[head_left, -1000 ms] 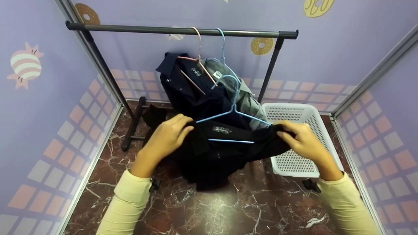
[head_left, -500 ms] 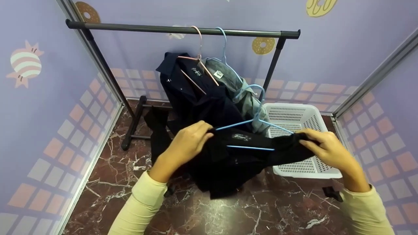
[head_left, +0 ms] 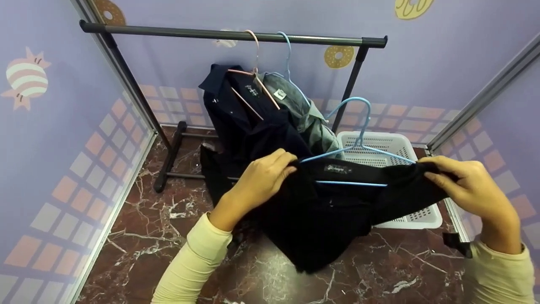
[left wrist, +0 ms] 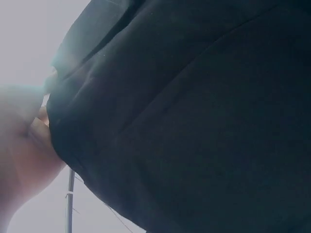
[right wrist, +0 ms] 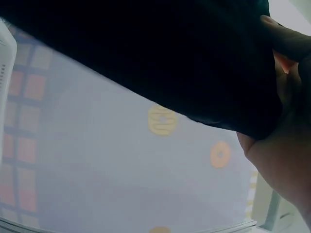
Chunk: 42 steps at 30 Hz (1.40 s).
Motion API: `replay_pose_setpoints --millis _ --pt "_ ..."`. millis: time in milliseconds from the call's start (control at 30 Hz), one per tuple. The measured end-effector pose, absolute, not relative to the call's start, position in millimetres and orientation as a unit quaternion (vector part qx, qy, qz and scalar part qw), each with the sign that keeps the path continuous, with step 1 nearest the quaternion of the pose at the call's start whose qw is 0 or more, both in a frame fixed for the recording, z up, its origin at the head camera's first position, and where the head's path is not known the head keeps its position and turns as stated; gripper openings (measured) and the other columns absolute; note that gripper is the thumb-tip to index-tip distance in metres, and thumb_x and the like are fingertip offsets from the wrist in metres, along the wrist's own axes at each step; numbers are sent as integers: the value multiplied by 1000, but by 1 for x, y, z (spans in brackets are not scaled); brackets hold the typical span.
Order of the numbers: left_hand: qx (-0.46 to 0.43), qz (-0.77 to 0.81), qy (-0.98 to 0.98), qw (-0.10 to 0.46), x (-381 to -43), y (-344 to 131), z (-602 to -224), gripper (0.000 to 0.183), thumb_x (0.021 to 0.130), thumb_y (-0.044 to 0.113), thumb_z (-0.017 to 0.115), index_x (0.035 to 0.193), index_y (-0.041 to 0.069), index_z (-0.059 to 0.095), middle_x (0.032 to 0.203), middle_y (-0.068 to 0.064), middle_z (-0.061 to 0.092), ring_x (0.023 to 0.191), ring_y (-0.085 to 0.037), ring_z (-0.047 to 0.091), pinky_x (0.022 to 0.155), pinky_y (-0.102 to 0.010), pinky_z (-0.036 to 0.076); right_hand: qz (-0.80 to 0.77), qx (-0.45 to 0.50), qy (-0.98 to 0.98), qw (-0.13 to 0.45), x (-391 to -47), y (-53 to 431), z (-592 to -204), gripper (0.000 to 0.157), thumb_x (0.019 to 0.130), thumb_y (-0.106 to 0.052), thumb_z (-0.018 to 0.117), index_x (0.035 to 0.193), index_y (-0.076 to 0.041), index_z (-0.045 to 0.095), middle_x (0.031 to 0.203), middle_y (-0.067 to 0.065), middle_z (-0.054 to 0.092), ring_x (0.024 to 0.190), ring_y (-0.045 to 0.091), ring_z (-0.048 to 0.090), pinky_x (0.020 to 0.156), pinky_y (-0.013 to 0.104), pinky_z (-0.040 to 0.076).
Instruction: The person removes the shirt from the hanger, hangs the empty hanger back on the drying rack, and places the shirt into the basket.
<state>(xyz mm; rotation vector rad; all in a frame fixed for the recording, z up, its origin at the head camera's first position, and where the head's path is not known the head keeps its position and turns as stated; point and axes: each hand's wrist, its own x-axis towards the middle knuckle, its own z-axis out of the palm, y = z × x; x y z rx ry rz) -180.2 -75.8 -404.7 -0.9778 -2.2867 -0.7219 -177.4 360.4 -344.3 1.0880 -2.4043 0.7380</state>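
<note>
A black shirt (head_left: 320, 223) with a collar label hangs between my hands, a light blue hanger (head_left: 358, 145) set inside its neck. My left hand (head_left: 263, 179) pinches the shirt's shoulder at the hanger's left end. At the other end my right hand (head_left: 474, 185) grips the opposite shoulder. The hanger's hook stands up free, in front of the basket and apart from the rail. In the left wrist view the shirt cloth (left wrist: 184, 121) fills most of the picture. In the right wrist view the thumb lies against the dark cloth (right wrist: 194, 63).
A dark clothes rack (head_left: 168, 31) stands against the wall. From its rail hang a navy shirt (head_left: 228, 97) on a pink hanger (head_left: 256, 50) and a grey-green shirt (head_left: 312, 118) on a blue hanger (head_left: 288, 55). A white perforated basket (head_left: 405, 141) sits on the marbled floor (head_left: 147, 249) at right.
Both hands have carried the black shirt and its hanger to the right, and it now covers part of the basket. The hanging shirts stay on the rail.
</note>
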Motion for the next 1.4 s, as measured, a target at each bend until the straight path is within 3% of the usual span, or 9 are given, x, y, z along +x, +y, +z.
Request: replay_pose_setpoints --millis 167,300,433,800,1400 --pt "-352 -251 -860 271 -187 -82 -408 21 106 22 58 115 6 67 93 -4 61 74 -19 62 69 -35 59 297 379 -853 201 -189 356 -371 46 75 23 72 112 -3 76 95 -6 74 78 -10 58 75 4 47" --pt "-337 -239 -869 274 -191 -90 -414 18 105 21 61 114 7 68 98 -3 64 80 -20 67 72 -36 60 320 372 -849 195 -196 345 -392 45 76 23 72 112 -3 76 98 1 76 87 -10 61 81 4 49" --pt "-326 -226 -874 280 -193 -98 -419 17 104 20 62 112 7 69 96 -3 66 84 -21 69 76 -36 60 338 360 -849 189 -198 331 -407 40 80 21 71 112 -3 75 95 5 76 85 -9 60 81 5 47" --pt "-311 -229 -873 298 -194 -118 -433 17 102 18 65 111 5 71 89 -4 68 79 -23 69 73 -38 60 340 357 -842 219 -203 305 -447 36 82 17 73 113 -2 74 96 10 78 83 12 71 84 8 51" --pt "-320 -284 -850 308 -197 -117 -446 17 99 18 68 107 4 74 89 -6 71 73 -21 69 70 -38 60 336 364 -839 228 -197 302 -456 34 82 16 73 112 0 75 100 13 78 85 18 73 88 7 51"
